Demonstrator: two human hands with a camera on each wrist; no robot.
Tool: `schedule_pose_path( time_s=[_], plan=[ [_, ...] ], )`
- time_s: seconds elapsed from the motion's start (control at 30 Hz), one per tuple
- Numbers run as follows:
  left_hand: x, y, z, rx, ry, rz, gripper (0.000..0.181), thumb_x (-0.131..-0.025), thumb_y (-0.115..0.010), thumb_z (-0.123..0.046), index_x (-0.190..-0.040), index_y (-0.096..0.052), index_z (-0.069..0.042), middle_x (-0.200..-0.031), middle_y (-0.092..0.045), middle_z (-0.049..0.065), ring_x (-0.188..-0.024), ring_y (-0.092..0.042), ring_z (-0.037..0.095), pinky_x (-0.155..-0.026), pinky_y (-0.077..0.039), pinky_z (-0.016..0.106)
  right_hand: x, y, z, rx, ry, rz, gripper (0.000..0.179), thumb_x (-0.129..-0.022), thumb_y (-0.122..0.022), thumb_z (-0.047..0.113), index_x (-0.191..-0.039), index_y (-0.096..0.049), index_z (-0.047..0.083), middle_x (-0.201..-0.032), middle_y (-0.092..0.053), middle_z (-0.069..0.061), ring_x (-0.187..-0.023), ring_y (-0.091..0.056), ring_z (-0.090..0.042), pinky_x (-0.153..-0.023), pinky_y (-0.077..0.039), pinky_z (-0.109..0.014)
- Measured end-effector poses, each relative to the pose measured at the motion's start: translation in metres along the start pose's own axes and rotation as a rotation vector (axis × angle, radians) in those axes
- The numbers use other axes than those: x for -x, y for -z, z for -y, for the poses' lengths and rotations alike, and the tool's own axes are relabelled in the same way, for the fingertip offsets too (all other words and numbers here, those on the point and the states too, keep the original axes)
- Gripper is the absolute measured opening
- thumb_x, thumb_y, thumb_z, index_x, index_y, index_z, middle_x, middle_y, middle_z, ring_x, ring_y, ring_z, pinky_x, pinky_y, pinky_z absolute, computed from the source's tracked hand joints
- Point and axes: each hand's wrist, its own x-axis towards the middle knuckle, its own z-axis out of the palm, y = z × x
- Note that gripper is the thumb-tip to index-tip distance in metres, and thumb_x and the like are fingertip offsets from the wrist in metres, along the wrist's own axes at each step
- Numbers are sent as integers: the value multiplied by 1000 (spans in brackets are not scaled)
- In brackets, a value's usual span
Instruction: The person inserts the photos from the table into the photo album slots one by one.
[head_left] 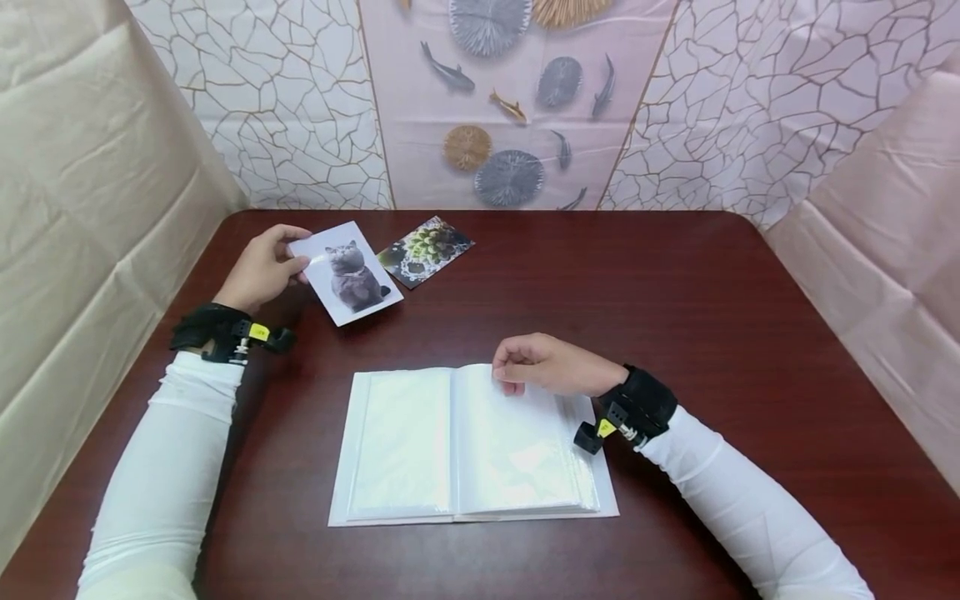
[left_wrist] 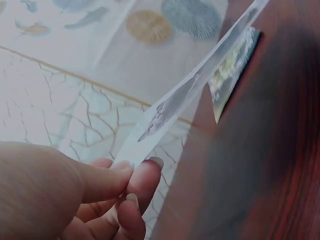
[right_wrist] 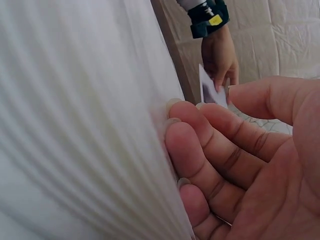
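In the head view my left hand (head_left: 258, 268) pinches the left corner of a photo card of a grey cat (head_left: 352, 279) on a white ground. The left wrist view shows that cat card (left_wrist: 175, 102) nearly edge-on, between thumb and fingers. An open photo album (head_left: 401, 442) with clear, blank-looking pocket pages lies at the front. My right hand (head_left: 551, 364) is over the top of its right page. In the right wrist view its loosely bent fingers (right_wrist: 185, 145) touch the edge of the pages (right_wrist: 85, 125), and the thumb stands apart.
Behind the cat card, a second photo card showing a green plant (head_left: 426, 252) lies on the dark red-brown table (head_left: 712, 333). Patterned cloth (head_left: 300, 100) hangs along the table's back edge. Pale cloth drapes (head_left: 90, 208) flank both sides.
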Motion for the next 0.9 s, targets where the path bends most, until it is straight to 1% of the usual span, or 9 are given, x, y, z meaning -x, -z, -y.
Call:
schedule_pose_path(
  time_s=[0.1,0.3,0.37,0.53,0.67,0.8,0.87,0.9],
  plan=[
    [4,0,-9,6,-25,20,43,-101,-60,-9,-143,-49,-7,-90,-58,12,-77,-67,30,-67,-54,27,-2,0,1,-9,6,-4,11,-103,-58,12,-107,-65,4,-87,-65,-8,-82,-60,-23,-82,-49,-30],
    [11,-4,-31,40,-78,56,43,-101,-61,-9,-143,-50,-9,-98,-60,16,-73,-63,20,-67,-52,20,-10,-1,6,-5,36,-20,14,-104,-57,15,-108,-65,4,-86,-66,-8,-80,-62,-23,-80,-50,-31],
    [12,-7,-39,54,-93,65,43,-101,-61,-9,-142,-51,-10,-100,-60,17,-76,-62,24,-67,-52,20,-12,0,10,-4,46,-31,15,-104,-57,16,-109,-65,3,-85,-66,-9,-80,-62,-23,-79,-51,-31],
    [15,-15,-53,81,-133,93,42,-100,-61,-5,-140,-54,-13,-100,-62,17,-84,-63,39,-71,-56,28,-18,1,16,-6,73,-69,20,-105,-56,16,-112,-64,-1,-86,-68,-12,-79,-63,-24,-78,-52,-32],
    [17,-21,-61,98,-159,132,42,-100,-62,-5,-139,-55,-15,-97,-64,16,-85,-63,41,-70,-56,29,-25,3,19,-28,56,-113,26,-106,-55,19,-116,-64,-3,-86,-69,-14,-79,-66,-27,-79,-54,-37],
    [22,-26,-67,95,-185,175,41,-100,-63,-7,-139,-56,-18,-94,-64,15,-86,-63,39,-71,-54,31,-32,6,24,-53,29,-171,29,-107,-53,23,-119,-65,-1,-86,-70,-13,-81,-69,-32,-83,-56,-45],
    [25,-28,-71,99,-204,197,41,-100,-63,-7,-139,-56,-18,-94,-64,15,-86,-63,38,-71,-53,32,-35,7,27,-70,30,-199,29,-107,-53,23,-119,-65,-1,-85,-69,-12,-81,-69,-35,-83,-56,-48],
    [27,-29,-72,102,-213,204,41,-100,-63,-7,-139,-56,-19,-94,-64,14,-85,-62,38,-70,-53,32,-36,8,28,-75,34,-212,29,-107,-53,23,-119,-65,-1,-85,-68,-12,-81,-69,-35,-83,-56,-48]
  ],
)
